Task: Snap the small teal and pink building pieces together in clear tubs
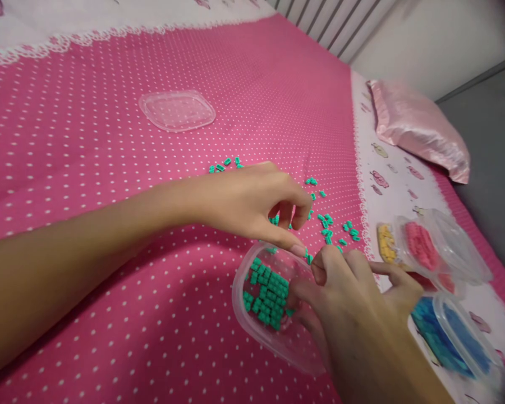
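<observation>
A clear plastic container [252, 331] stands tilted on the polka-dot sheet, with many small green toy bricks [269, 297] inside. My right hand [353, 297] grips its right side, and some fingers show blurred through the plastic wall. Over the container's far rim is my left hand [265, 202], palm down. Its fingers are loosely curled, with the thumb stretched apart from them toward the rim; I see nothing held between them. Loose green bricks [326, 224] lie scattered on the sheet beyond both hands, and a few show beneath the left one.
A clear lid [177, 110] lies flat on the pink sheet [109, 123]. At right are containers of yellow pieces [387, 244], red-pink pieces [421, 245] and blue pieces [446, 336]. A pink satin pillow [421, 129] rests near the wall [412, 45].
</observation>
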Demonstrator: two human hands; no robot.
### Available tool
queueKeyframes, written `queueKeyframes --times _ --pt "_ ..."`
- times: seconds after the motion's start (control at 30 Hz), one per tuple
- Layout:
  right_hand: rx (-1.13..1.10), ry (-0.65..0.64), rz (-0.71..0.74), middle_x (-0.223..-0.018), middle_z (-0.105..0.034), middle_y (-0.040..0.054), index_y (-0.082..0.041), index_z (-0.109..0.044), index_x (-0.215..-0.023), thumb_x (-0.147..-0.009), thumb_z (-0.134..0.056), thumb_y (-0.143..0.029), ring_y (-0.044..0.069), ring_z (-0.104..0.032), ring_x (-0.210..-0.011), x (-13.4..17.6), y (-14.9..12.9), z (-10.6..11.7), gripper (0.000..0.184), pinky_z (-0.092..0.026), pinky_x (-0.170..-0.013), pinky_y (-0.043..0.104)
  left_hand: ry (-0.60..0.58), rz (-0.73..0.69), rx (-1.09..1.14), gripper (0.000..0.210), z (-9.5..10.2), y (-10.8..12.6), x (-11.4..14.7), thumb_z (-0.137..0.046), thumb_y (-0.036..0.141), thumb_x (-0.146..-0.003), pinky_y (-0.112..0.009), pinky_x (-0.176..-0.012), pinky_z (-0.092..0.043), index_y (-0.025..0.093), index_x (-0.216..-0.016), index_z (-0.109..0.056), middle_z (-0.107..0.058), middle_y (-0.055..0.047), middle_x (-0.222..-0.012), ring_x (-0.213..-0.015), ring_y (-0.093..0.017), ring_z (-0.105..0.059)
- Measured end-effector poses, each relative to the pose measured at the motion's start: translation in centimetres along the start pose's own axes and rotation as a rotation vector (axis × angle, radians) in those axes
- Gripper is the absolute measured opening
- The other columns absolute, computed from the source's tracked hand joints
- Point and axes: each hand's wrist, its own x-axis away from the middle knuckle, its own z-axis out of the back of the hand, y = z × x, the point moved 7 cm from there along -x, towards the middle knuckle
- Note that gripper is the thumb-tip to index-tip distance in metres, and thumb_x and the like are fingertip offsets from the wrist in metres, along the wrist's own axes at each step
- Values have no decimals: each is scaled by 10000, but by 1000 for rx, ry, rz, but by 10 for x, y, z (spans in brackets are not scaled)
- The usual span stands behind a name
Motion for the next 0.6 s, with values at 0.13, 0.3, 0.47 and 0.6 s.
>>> queueKeyframes --times 0.13,0.3,0.47,0.6 --pt "80 19 16 -752 -589 1 -307 -669 -732 -833 -613 -127 230 -532 -758 -1 1 -1 213 -270 -798 449 -2 -2 10 232 0 0 0 -801 384 -842 -258 -716 -407 170 -870 -717 -751 9 -827 -729 -120 -660" --pt "42 68 80 -759 -576 -6 -295 -626 -689 -768 -640 -134 231 -547 -763 3 7 -3 179 -271 -796 456 -5 -6 21 233 1 2 0 -798 380 -841 -264 -720 -402 162 -870 -718 -752 0 -828 -735 -124 -665" --pt "17 2 117 -785 -577 7 -295 -634 -708 -788 -647 -139 249 -550 -786 5 7 -10 175 -278 -784 470 -3 15 10 205 1 0 0 -792 378 -827 -273 -730 -415 192 -852 -708 -759 9 -831 -748 -139 -673" --pt "56 31 66 -775 -569 12 -284 -620 -727 -803 -601 -109 257 -554 -796 5 7 -8 192 -287 -819 507 5 19 -1 203 1 -1 -1 -781 395 -825 -279 -725 -420 206 -853 -712 -765 10 -828 -740 -146 -675"
